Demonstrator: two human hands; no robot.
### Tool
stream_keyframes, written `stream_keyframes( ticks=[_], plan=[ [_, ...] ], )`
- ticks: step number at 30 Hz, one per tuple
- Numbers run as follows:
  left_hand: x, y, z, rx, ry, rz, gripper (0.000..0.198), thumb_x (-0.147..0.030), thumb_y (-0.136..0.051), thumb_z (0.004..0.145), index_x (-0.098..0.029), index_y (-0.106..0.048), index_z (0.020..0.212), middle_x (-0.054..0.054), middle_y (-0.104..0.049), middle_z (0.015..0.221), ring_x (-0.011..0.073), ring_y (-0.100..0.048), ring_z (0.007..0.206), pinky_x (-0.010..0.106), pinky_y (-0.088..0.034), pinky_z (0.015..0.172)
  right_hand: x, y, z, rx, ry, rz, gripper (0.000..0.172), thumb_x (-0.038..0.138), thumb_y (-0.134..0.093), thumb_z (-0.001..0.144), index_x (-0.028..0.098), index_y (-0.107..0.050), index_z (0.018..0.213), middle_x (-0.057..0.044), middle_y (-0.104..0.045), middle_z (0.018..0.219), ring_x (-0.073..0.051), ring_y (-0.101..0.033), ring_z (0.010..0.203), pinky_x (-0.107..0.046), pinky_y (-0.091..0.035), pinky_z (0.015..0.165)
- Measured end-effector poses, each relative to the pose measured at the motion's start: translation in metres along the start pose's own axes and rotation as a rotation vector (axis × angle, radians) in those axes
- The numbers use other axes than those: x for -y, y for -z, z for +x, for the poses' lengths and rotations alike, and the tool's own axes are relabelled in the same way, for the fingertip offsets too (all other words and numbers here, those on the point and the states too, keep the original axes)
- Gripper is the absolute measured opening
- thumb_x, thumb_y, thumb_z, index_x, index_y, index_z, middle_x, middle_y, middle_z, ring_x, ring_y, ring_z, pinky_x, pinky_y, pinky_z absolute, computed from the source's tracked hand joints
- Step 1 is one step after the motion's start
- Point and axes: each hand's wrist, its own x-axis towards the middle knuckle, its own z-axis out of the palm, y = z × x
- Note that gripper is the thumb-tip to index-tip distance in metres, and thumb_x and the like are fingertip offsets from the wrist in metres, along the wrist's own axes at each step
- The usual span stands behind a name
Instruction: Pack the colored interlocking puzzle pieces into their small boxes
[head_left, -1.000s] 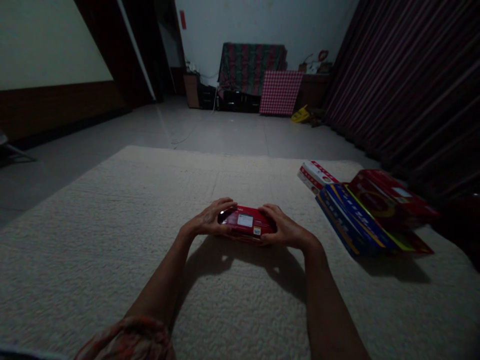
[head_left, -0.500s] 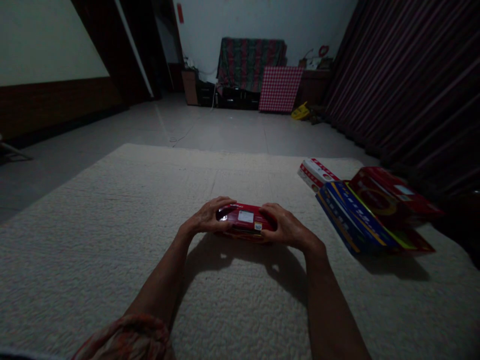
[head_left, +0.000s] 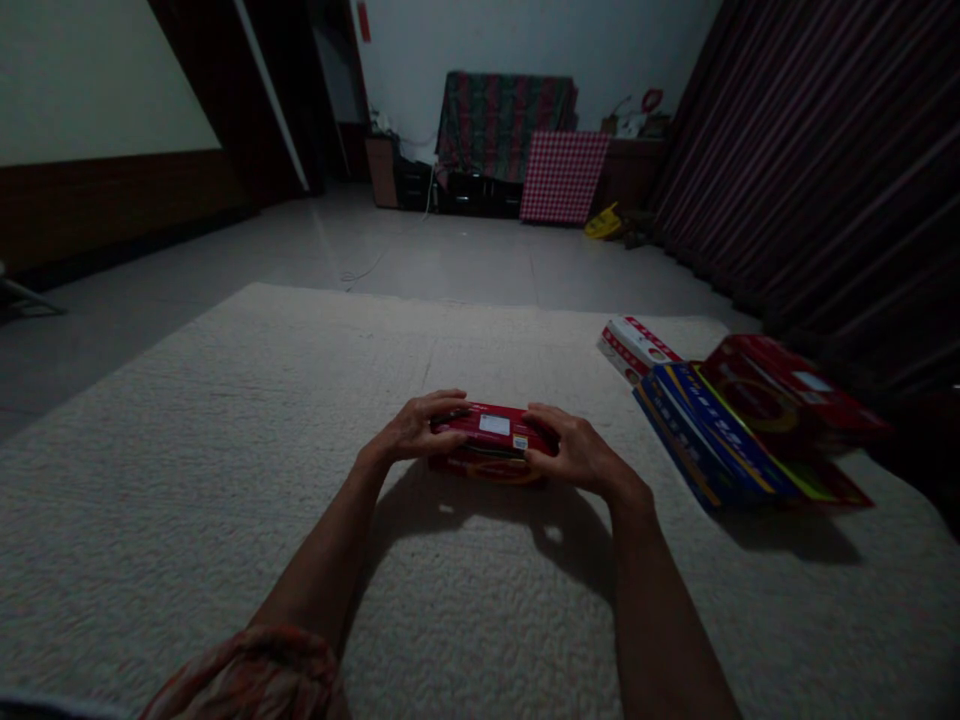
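Observation:
A red cardboard box [head_left: 491,465] with a white label on top rests on the cream quilted cover [head_left: 480,610], straight in front of me. My left hand [head_left: 424,427] grips its left end, thumb on the near edge and fingers over the far side. On the right end, my right hand [head_left: 574,445] holds it in the same way. Both palms cover the box's ends, so those are hidden. The box's near face shows below my thumbs, with a gold curved line on it.
To the right lie a blue box [head_left: 705,430], a larger red box [head_left: 787,390] on top of it, and a white and red box [head_left: 637,345] behind. Dark curtains [head_left: 810,150] hang beyond. Across the tiled floor [head_left: 450,250] stands a low cabinet [head_left: 480,193] with draped cloths.
Both hands have shifted slightly upward on the red box, and more of its near face shows now. The pile of boxes on the right is unchanged.

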Motion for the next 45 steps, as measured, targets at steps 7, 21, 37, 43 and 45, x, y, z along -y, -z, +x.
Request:
stream_keyframes(
  ticks=[7, 21, 37, 43, 45],
  plan=[
    [0.002, -0.001, 0.002, -0.101, 0.052, -0.132, 0.04, -0.048, -0.068, 0.081, -0.018, -0.074, 0.107, 0.014, -0.069, 0.12, 0.0279, -0.065, 0.113, 0.046, -0.052, 0.098, -0.001, -0.001, 0.003, -0.043, -0.001, 0.046, 0.038, 0.026, -0.061, 0.082, 0.025, -0.066, 0.119, -0.007, -0.07, 0.116, -0.026, -0.066, 0.107, -0.044, -0.051, 0.097],
    [0.004, -0.011, 0.001, -0.119, 0.089, -0.206, 0.1, -0.042, -0.081, 0.066, -0.023, -0.032, 0.152, 0.02, -0.053, 0.141, 0.0318, -0.06, 0.116, 0.049, -0.051, 0.095, -0.01, -0.003, 0.001, -0.1, -0.013, 0.123, 0.042, 0.03, -0.066, 0.079, 0.022, -0.07, 0.119, -0.011, -0.068, 0.127, -0.028, -0.063, 0.117, -0.05, -0.049, 0.102],
    [0.007, -0.03, 0.013, -0.299, 0.327, -0.374, 0.068, -0.041, -0.07, 0.074, -0.01, -0.055, 0.133, 0.016, -0.069, 0.119, 0.0295, -0.065, 0.11, 0.044, -0.052, 0.094, -0.015, -0.031, 0.021, -0.709, -0.48, 0.368, 0.071, 0.069, -0.05, 0.082, 0.013, -0.062, 0.124, -0.013, -0.073, 0.1, -0.027, -0.067, 0.091, -0.039, -0.053, 0.079],
    [0.002, -0.036, 0.014, -0.329, 0.353, -0.376, 0.121, -0.035, -0.079, 0.068, -0.019, 0.0, 0.157, 0.02, -0.058, 0.135, 0.0316, -0.062, 0.116, 0.047, -0.049, 0.099, -0.026, -0.037, 0.025, -0.732, -0.568, 0.516, 0.061, 0.064, -0.052, 0.079, 0.014, -0.067, 0.112, -0.007, -0.071, 0.086, -0.021, -0.064, 0.075, -0.03, -0.05, 0.063],
    [0.004, -0.036, 0.013, -0.31, 0.376, -0.369, 0.126, -0.033, -0.079, 0.067, -0.02, 0.008, 0.157, 0.023, -0.057, 0.136, 0.0312, -0.066, 0.108, 0.047, -0.052, 0.093, -0.031, -0.04, 0.027, -0.729, -0.582, 0.531, 0.054, 0.059, -0.054, 0.077, 0.015, -0.069, 0.103, -0.005, -0.07, 0.084, -0.02, -0.062, 0.072, -0.029, -0.048, 0.061]
  ],
)
